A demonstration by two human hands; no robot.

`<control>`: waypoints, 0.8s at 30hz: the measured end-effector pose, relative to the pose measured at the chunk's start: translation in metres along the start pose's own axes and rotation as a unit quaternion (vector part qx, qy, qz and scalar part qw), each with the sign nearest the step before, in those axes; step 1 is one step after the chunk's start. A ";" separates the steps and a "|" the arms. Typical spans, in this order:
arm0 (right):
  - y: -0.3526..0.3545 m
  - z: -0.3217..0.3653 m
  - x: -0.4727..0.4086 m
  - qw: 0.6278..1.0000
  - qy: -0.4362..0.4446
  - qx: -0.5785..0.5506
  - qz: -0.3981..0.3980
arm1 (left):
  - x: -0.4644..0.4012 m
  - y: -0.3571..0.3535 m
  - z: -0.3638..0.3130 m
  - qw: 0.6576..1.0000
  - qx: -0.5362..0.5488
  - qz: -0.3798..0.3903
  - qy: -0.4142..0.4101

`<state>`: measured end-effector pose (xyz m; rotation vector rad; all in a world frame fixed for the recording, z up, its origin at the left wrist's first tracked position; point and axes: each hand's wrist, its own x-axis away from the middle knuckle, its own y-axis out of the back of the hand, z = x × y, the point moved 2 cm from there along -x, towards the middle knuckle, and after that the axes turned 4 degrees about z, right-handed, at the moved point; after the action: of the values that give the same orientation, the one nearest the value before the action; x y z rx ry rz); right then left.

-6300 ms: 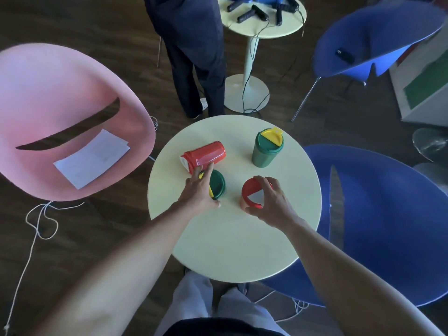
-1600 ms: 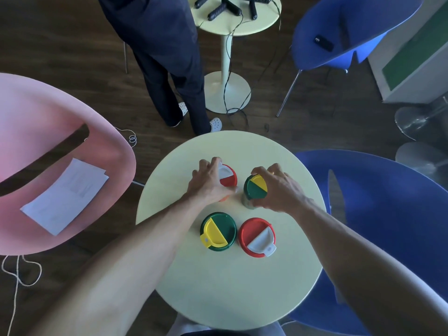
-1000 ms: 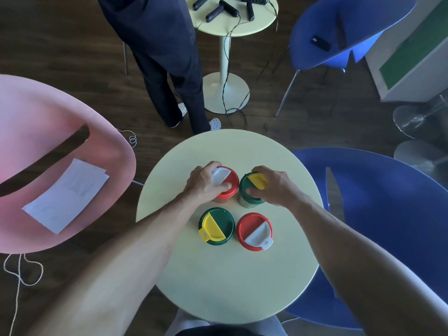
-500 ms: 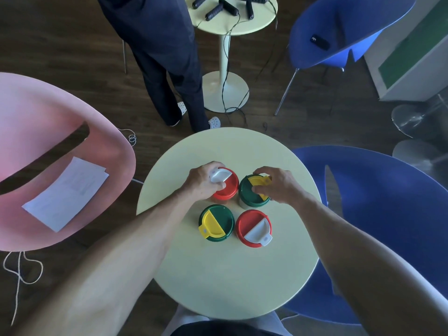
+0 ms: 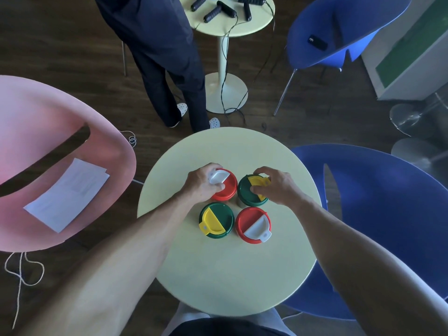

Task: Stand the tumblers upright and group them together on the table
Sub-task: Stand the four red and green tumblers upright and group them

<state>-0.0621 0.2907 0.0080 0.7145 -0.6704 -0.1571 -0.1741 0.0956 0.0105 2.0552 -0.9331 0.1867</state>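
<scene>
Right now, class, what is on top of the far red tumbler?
The left hand grips the far red tumbler, fingers curled over its white flap. Part of the lid is covered by that hand.

I have one view only, from the head camera, wide-angle, looking forward and steeply down from above the round counter. It sits close: both forearms run in from the bottom corners and the counter fills the lower middle. The edges bow with the lens, taking in the pink chair at left, blue chairs at right, and dark floor beyond.
</scene>
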 end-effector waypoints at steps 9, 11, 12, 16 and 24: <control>-0.005 0.000 0.000 1.000 -0.004 -0.006 -0.017 | 0.003 -0.001 0.003 1.000 0.005 -0.002 0.001; -0.006 -0.001 0.000 1.000 -0.004 -0.010 -0.019 | 0.002 -0.002 0.003 1.000 0.007 -0.002 -0.002; -0.006 -0.002 0.000 1.000 -0.004 -0.013 -0.020 | 0.002 -0.003 0.003 1.000 0.008 -0.003 -0.004; -0.007 -0.002 0.001 1.000 -0.006 -0.015 -0.023 | 0.000 -0.003 0.002 1.000 0.014 0.002 -0.003; -0.010 -0.006 0.008 0.999 -0.011 -0.021 -0.039 | 0.006 -0.006 0.002 0.999 0.040 -0.003 0.002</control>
<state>-0.0516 0.2838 0.0020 0.6995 -0.6590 -0.2512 -0.1656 0.0930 0.0079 2.1293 -0.9307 0.2271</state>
